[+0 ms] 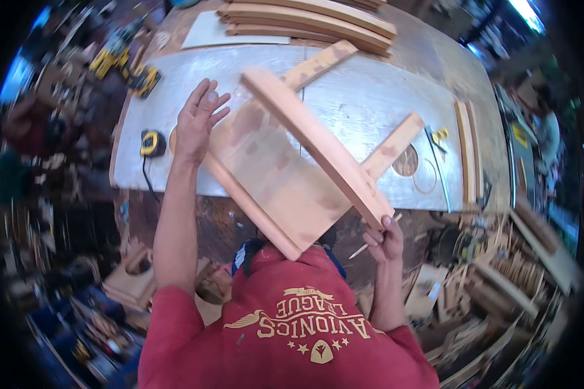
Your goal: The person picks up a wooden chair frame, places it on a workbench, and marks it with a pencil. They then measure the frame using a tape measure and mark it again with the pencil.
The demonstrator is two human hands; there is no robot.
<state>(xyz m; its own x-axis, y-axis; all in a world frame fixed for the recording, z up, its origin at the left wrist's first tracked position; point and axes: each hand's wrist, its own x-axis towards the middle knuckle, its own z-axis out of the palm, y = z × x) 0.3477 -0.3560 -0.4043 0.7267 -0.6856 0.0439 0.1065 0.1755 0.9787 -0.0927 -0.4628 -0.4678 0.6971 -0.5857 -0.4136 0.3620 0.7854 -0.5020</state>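
My left hand (200, 123) is raised with its fingers apart, over the left side of a wooden frame with a broad panel (282, 172). My right hand (384, 240) grips the lower right end of a long wooden beam (318, 149), which lies slantwise over the panel. A thin pencil-like stick (359, 251) also pokes out from the fingers of my right hand. Two short wooden arms (396, 146) stick out from the beam's far side. The panel's near corner, with a rounded rail (250, 209) along its left edge, points at my red shirt.
Stacked curved wood pieces (305, 23) lie at the table's far edge. A yellow tape measure (152, 142) and a yellow drill (144, 80) are at left. At right are a metal ruler (438, 170) and upright wood strips (467, 152). A person (549, 133) is at far right.
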